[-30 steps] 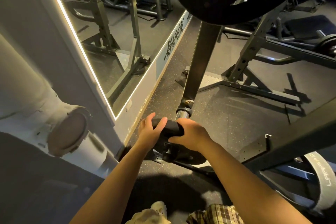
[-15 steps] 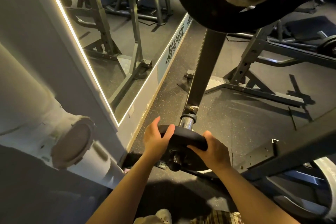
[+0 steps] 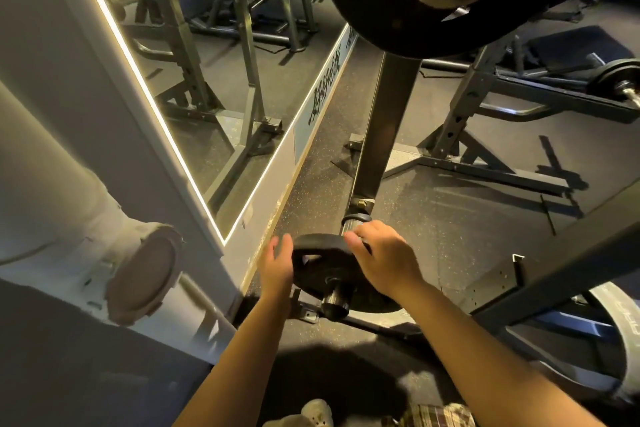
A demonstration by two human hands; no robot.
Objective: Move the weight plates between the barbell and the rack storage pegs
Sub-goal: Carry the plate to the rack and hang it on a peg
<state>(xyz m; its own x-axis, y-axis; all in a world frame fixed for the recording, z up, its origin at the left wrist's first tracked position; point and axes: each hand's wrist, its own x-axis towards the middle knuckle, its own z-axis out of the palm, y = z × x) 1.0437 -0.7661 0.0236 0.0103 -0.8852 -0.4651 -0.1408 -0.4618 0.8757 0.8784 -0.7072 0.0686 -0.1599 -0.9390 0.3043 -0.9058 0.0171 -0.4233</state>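
Note:
A small black weight plate [image 3: 320, 255] sits on a low steel storage peg [image 3: 334, 302] of the rack, low in the middle of the view. My right hand [image 3: 382, 258] grips the plate's upper right rim, fingers curled over it. My left hand [image 3: 277, 265] is beside the plate's left edge with fingers straight, a little apart from it or just touching. The peg's end sticks out toward me through the plate's hole. A large black plate [image 3: 415, 0] hangs close overhead at the top.
The rack's dark upright [image 3: 381, 128] rises behind the peg. A lit mirror wall [image 3: 194, 90] runs along the left and a white pipe [image 3: 104, 253] juts out at lower left. A slanted rack beam [image 3: 561, 263] crosses the right; a barbell end [image 3: 623, 87] shows far right.
The plate has slid further onto the peg, whose end now shows through the hole. My left hand has let go of the rim and opened; my right hand moved to the top rim.

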